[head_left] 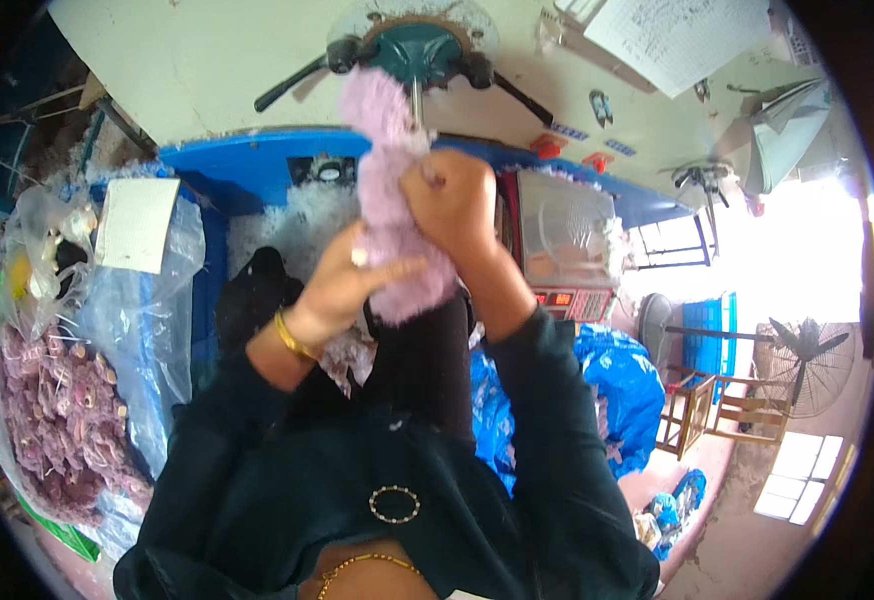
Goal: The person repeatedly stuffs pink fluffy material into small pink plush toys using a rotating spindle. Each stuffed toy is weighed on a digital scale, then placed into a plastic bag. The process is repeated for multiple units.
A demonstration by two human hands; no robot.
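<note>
A fluffy pink plush toy hangs in front of me, its upper end beside a thin metal tube. That tube comes out of a dark green machine fitting with black handles on both sides. My right hand is closed in a fist on the plush, just below the tube. Lower down, my left hand grips the body of the toy, thumb lying across its front. Whether the tube enters the toy is hidden by fur and my right hand.
On the left, a clear bag holds many pink plush pieces. White fluff lies in the blue bin below the pale machine panel. A scale with red digits and a blue bag stand right. A fan is further off.
</note>
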